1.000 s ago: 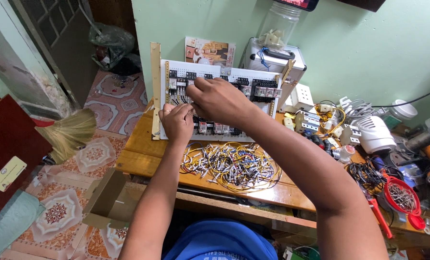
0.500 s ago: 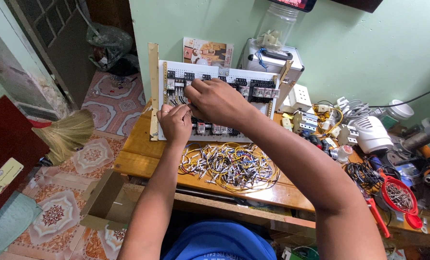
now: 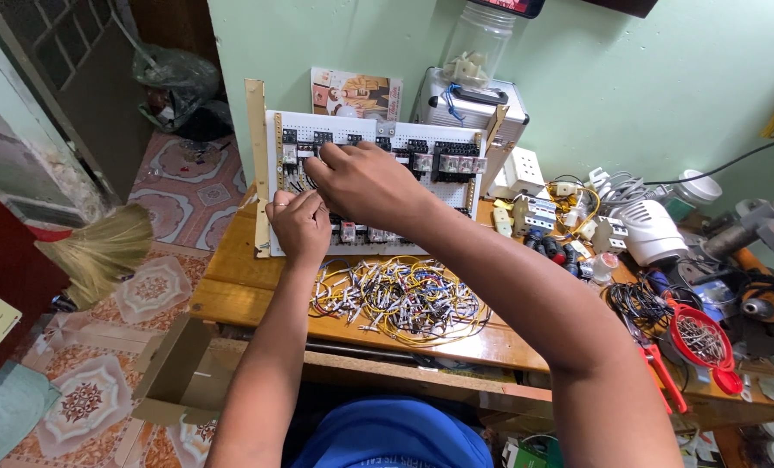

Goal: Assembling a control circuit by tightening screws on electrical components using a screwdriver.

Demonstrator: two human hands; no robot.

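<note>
— At the white panel (image 3: 378,186) propped on the bench, what do the hands grip?
— Left hand (image 3: 298,225) pinched, right hand (image 3: 365,184) curled — their fingertips hide it; cannot tell.

Both arms bare to past the elbow, no sleeves in view, no watch, rings or gloves on the left hand (image 3: 298,224) or the right hand (image 3: 365,180). Bright blue garment (image 3: 391,438) at bottom edge of frame, plain smooth fabric, can't tell if it's shirt or trousers. Fingers (image 3: 328,156) bare, nails short.
</note>
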